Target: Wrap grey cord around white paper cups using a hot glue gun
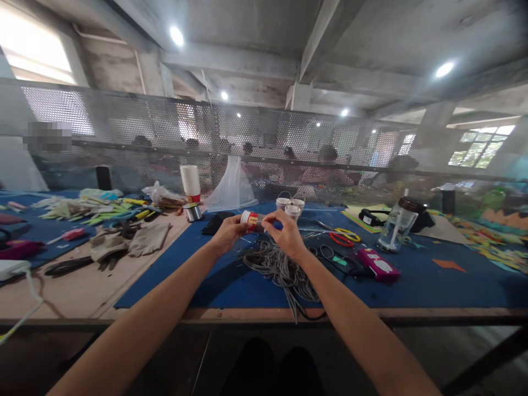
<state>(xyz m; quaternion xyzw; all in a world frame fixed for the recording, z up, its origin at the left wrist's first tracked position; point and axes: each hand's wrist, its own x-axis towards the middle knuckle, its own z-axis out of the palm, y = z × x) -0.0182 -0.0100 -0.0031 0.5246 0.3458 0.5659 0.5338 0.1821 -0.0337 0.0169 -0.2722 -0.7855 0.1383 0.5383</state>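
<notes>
My left hand (pixel 229 233) is closed around a small white paper cup (pixel 249 219) with a red and yellow band, held on its side above the blue mat. At the cup's other end, my right hand (pixel 287 234) has its fingers pinched together; what they grip is too small to make out. Under my hands lies a loose heap of grey cord (pixel 282 269), its strands trailing to the table's front edge. Just behind my right hand stand several white cups (pixel 292 210) with thin looped handles.
Scissors (pixel 345 236), a magenta device (pixel 377 265) and a clear bottle (pixel 398 225) lie or stand to the right. On the left are gloves (pixel 149 240), a cup stack (pixel 190 180) and a metal spool (pixel 192 212). A perforated screen (pixel 256 124) backs the table, with people beyond.
</notes>
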